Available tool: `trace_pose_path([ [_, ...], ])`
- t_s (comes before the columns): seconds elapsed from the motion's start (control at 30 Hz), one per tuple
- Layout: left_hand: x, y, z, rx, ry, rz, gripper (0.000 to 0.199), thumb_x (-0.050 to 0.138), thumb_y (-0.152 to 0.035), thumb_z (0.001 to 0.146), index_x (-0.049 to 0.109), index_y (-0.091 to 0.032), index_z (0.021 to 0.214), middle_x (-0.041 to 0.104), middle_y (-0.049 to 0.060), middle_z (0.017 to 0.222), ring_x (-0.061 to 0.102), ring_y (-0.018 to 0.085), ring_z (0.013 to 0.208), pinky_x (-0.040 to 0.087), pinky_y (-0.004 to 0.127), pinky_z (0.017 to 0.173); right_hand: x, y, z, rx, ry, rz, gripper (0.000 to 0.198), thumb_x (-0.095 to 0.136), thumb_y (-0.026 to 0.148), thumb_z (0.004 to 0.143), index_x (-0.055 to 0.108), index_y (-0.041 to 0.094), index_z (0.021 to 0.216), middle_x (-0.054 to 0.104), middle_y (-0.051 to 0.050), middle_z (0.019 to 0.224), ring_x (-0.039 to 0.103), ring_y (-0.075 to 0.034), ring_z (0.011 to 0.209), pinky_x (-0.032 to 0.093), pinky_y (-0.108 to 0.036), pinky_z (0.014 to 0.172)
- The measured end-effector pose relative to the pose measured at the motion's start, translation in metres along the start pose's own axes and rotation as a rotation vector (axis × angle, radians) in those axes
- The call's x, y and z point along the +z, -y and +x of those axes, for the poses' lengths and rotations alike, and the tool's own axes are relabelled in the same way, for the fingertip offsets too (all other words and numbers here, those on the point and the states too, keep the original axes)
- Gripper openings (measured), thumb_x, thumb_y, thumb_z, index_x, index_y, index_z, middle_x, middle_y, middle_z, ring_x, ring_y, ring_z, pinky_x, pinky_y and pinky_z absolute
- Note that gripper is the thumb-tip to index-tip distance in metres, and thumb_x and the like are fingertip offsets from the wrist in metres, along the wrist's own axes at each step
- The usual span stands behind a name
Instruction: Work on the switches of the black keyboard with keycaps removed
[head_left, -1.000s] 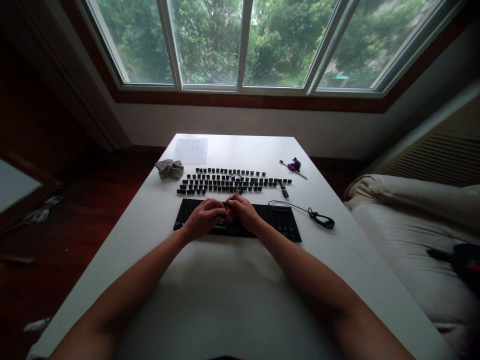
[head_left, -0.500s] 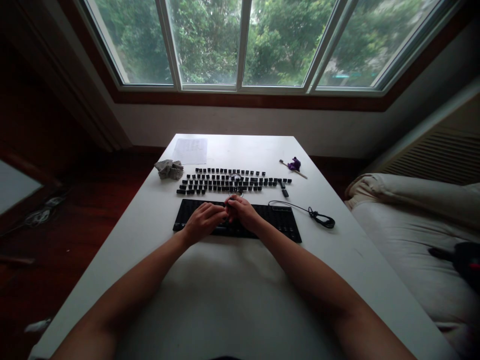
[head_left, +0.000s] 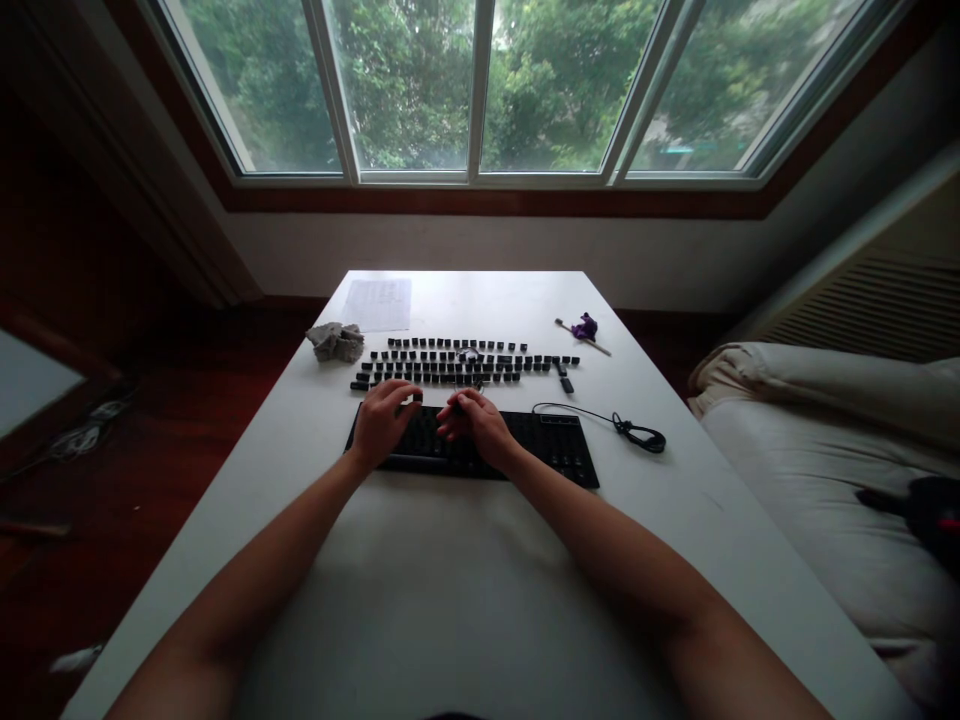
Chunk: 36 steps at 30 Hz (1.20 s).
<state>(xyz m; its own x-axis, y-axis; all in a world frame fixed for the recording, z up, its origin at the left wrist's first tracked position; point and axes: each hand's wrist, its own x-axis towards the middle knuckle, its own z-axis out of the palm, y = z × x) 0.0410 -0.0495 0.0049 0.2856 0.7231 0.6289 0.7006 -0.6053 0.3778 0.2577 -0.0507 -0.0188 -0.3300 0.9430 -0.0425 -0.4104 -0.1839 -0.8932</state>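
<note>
A black keyboard [head_left: 420,440] lies across the white table under both hands. Between the thumb and forefinger of my left hand [head_left: 381,425] is a small black keycap [head_left: 417,396], held above the keyboard's left half. My right hand [head_left: 480,425] is curled over the middle of the keyboard, its fingers around something dark that I cannot make out. Just beyond its fingertips shows a thin wire loop [head_left: 480,383]; whether it belongs to what the hand holds is unclear. Loose black keycaps [head_left: 450,368] stand in several rows behind the keyboard.
A crumpled grey cloth [head_left: 335,342] sits at the left edge, near a printed sheet of paper [head_left: 379,303]. At the right lie a brush [head_left: 596,346], a purple lump [head_left: 585,326] and the bundled keyboard cable [head_left: 639,436]. A pale couch [head_left: 780,480] stands beside the table.
My hands were together over the keyboard's middle. Now my left hand has moved away to the left with a keycap in its fingers; the right hand has stayed nearly in place.
</note>
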Motion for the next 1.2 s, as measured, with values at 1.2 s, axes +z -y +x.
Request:
trace_pose_path([
  [1.2,0.035,0.045,0.047,-0.026,0.341,0.431,0.022,0.063,-0.022,0.084,0.070,-0.024,0.104,0.070,0.009,0.103,0.054,0.031,0.106,0.035,0.046,0.095,0.004,0.003,-0.005,-0.022,0.056,-0.092,0.035,0.064,0.053,0.087,0.058,0.018,0.091,0.072,-0.005,0.081,0.067,-0.014,0.064,0.054,-0.023,0.055],
])
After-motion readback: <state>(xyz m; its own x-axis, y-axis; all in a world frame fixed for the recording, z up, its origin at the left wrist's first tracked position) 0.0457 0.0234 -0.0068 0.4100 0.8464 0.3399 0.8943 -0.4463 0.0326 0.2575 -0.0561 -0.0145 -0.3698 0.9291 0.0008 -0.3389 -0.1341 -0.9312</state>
